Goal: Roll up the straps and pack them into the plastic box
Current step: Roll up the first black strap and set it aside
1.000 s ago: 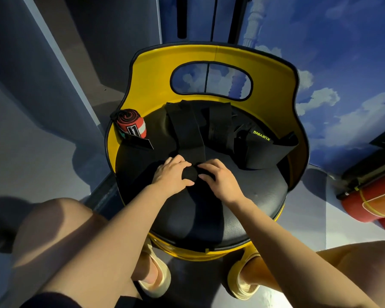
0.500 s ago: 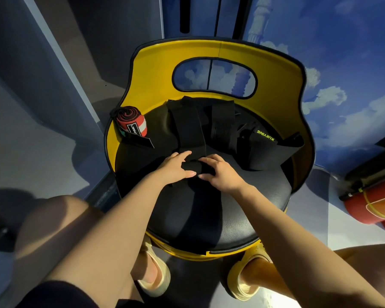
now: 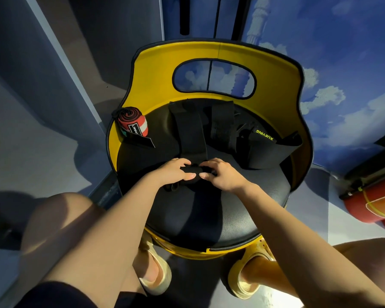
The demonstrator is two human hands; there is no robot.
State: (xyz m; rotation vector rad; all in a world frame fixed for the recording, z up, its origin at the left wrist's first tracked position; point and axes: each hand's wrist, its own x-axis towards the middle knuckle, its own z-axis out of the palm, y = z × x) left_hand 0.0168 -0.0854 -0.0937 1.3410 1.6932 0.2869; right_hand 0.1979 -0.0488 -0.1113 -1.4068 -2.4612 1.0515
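Black strap, near end in a tight roll under the curled grip of left hand and right hand.

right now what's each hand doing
left hand: gripping the rolled end of the black strap
right hand: gripping the same roll

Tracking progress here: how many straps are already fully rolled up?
1: the red roll at the seat's left edge. Both hands are rolling a black strap; other black straps lie unrolled behind.
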